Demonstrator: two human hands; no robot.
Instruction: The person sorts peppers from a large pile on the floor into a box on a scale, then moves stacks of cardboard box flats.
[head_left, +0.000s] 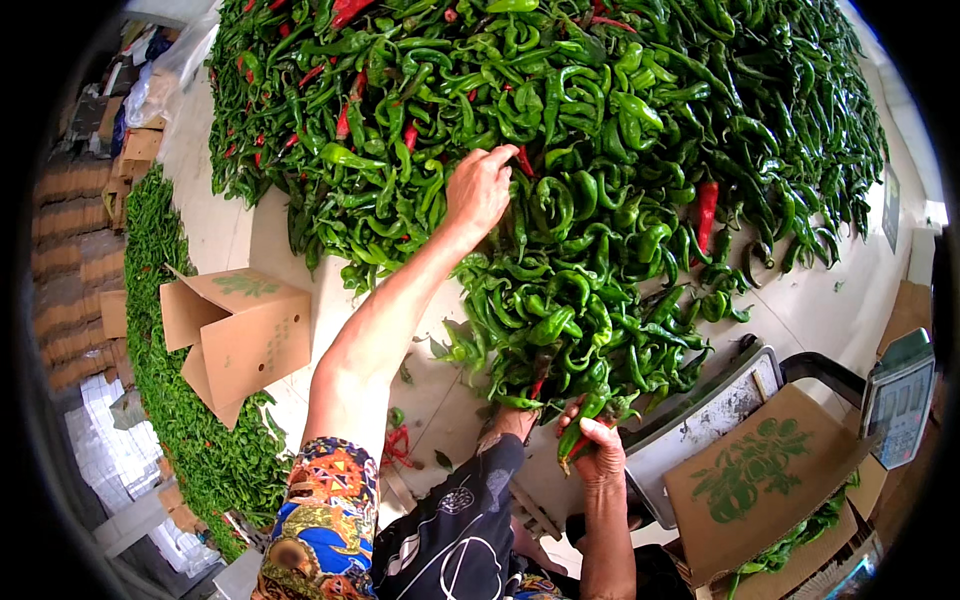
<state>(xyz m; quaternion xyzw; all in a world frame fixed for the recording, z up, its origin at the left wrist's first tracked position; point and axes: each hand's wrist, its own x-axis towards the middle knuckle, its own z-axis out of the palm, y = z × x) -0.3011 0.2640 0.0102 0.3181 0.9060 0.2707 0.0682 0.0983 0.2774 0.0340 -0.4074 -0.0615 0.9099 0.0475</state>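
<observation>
A large heap of green chili peppers (570, 210), with red ones scattered through it, spreads over the floor before me. My left hand (480, 189) reaches over the middle of the heap with its fingers bent. Its fingertips are beside a red pepper (525, 162); whether they grip anything is hidden. Lower down, near my foot, my right hand (600, 450) is closed around several green peppers (591, 409), with a bit of red showing among them. A bigger red pepper (706, 214) lies to the right on the heap.
An open cardboard box (251, 330) stands at left, beside another long pile of green peppers (169, 352). At right are a platform scale (705, 427) with its display (898, 405) and a printed cardboard box (750, 472) containing peppers. Stacked cartons (71, 262) line the far left.
</observation>
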